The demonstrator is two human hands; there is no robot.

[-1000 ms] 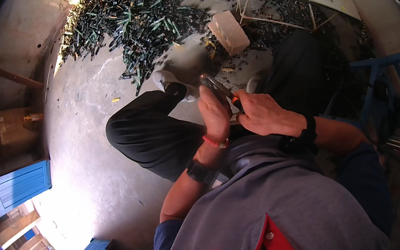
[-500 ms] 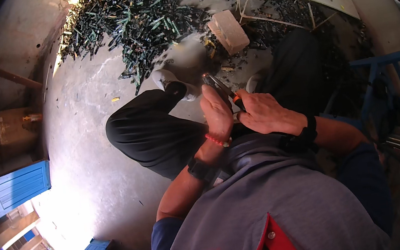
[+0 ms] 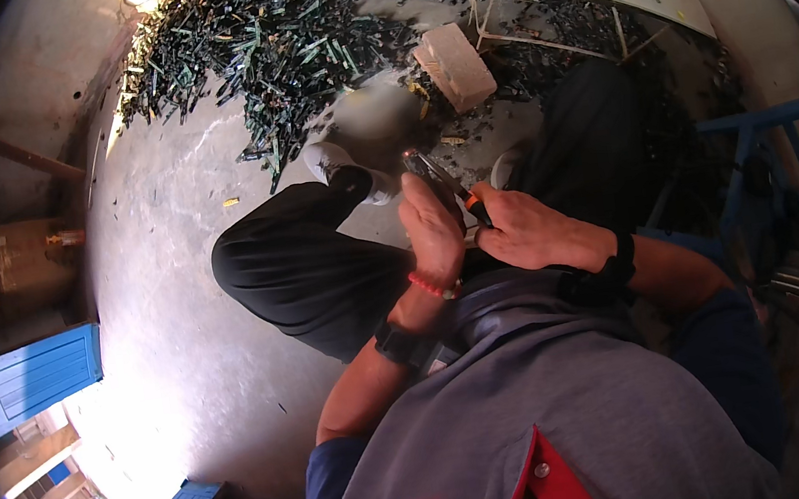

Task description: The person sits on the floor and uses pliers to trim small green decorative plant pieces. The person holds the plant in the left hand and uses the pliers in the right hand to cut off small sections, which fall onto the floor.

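Head view: since the earlier frame the hands have barely shifted. The pliers are held over the lap, gripped by the left hand and steadied by the right hand, fingers closed around them. The heap of dark scrap pieces lies on the floor ahead, within reach, beside a brick.

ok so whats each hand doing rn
left hand: closed on the pliers
right hand: curled at the pliers' orange handle, grip unclear
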